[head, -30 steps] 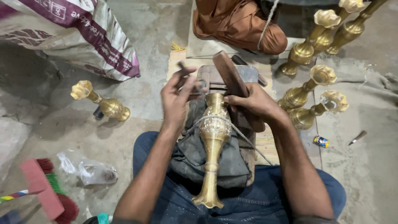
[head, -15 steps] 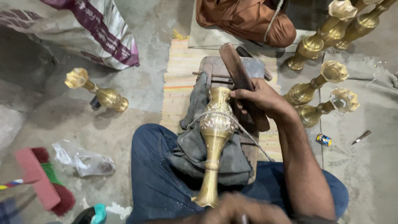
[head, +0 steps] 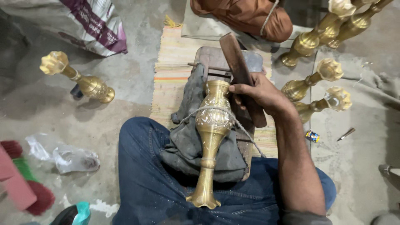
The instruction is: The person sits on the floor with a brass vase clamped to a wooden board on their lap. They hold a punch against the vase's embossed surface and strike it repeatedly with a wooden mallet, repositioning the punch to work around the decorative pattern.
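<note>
A tall brass vase (head: 212,137) lies lengthwise on a grey cloth (head: 188,141) over my lap, its flared mouth toward me, with a cord (head: 196,111) looped over its belly. My right hand (head: 258,92) rests beside the vase's far end, fingers closed around a flat wooden mallet (head: 241,75) that lies across a wooden block (head: 208,58). My left hand is out of view.
Several brass vases (head: 312,89) stand or lean at the right, and one more brass vase (head: 79,79) at the left. A striped mat (head: 173,62) lies under the block. A printed sack (head: 83,23), a plastic bag (head: 66,157), a brush (head: 25,183) and an orange-clothed person (head: 250,14) surround me.
My left hand has left the vase's far end, dropped toward my lap and gone out of view. My right hand stays on the mallet. The view has shifted slightly.
</note>
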`<state>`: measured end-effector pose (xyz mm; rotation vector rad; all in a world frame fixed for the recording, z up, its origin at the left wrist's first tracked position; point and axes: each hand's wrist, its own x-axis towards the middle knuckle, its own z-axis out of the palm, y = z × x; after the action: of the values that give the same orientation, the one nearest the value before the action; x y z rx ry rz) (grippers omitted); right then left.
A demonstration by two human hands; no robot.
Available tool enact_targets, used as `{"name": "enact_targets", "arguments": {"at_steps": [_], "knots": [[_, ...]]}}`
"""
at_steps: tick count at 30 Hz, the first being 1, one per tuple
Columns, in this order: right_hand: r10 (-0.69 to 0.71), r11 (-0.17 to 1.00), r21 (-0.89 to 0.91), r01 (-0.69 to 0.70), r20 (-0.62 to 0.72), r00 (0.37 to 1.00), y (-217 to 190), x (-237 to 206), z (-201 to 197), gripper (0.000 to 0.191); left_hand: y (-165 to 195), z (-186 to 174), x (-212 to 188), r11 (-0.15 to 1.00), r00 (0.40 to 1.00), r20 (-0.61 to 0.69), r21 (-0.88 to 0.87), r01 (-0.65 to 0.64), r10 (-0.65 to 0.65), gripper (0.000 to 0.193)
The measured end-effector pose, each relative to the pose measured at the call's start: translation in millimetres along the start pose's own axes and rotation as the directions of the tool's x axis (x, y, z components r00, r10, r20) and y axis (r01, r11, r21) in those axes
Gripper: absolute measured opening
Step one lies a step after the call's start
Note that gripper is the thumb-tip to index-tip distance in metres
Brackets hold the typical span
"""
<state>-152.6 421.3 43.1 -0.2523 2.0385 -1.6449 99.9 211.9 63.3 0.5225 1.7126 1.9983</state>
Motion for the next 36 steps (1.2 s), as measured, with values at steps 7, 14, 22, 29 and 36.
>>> {"name": "enact_targets", "arguments": {"at_steps": [7,14,22,29,36], "knots": [[-0.01,0.998,0.056,0.01,0.013,1.0,-2,1,-2,0.026,-1,-13,1,0.999,0.999,-0.015,-0.002,0.05,-0.05,0.025],[0.015,0.997,0.071,-0.015,0.004,1.0,-6,2,-4,0.022,1,-27,-7,0.997,0.997,-0.016,0.007,0.082,-0.082,0.029],[-0.019,0.997,-0.071,0.017,-0.027,0.999,-6,5,4,0.026,-2,-24,-16,0.999,0.999,0.008,0.021,0.044,-0.044,0.034],[0.132,0.983,-0.107,-0.147,-0.139,0.981,4,6,2,0.027,-11,-91,-38,0.95,0.888,-0.452,0.307,0.06,0.09,0.038],[-0.016,0.996,-0.086,0.009,-0.081,0.997,7,14,16,0.025,-65,-191,-70,0.293,0.687,-0.565,0.825,0.483,0.457,0.063]]}}
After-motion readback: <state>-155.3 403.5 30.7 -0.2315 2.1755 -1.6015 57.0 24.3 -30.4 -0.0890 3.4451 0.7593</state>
